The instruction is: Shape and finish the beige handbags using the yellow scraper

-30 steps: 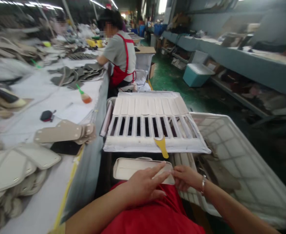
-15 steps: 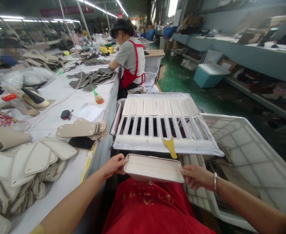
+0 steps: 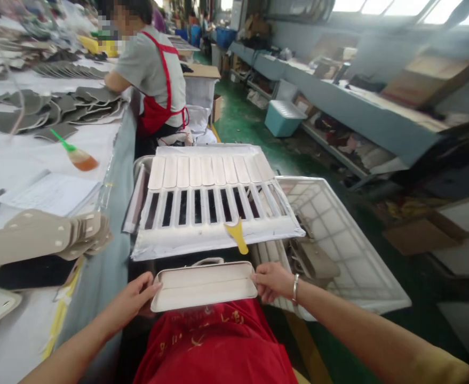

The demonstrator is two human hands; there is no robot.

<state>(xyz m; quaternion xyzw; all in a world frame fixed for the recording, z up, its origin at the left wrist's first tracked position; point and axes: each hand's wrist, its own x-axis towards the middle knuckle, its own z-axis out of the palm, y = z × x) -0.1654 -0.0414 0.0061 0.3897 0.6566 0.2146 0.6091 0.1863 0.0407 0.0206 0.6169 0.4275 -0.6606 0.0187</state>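
Both hands hold a cream handbag (image 3: 206,287) by its two short ends, just above my red apron. Its long narrow face with rounded corners and a raised edge is turned up toward me. A curved strap or handle shows behind its far edge. My left hand (image 3: 141,292) pinches the left end with thumb and fingers. At the right end, my right hand (image 3: 273,282), with a bracelet at the wrist, grips the corner. Beyond the bag lies a white slotted board (image 3: 214,232) with a row of cream strips (image 3: 208,170) and a yellow forked piece (image 3: 238,236) on its near edge.
On the right stands a white plastic basket (image 3: 348,250) with beige bags inside. The worktable (image 3: 94,288) at left carries stacked beige pieces (image 3: 38,234), grey pieces (image 3: 58,109), papers and a glue bottle (image 3: 81,158). A co-worker (image 3: 158,74) sits ahead.
The view has swung right, so the table and board sit further left. The bag has tilted so more of its long face shows, and its strap now appears behind it. Both hands keep hold.
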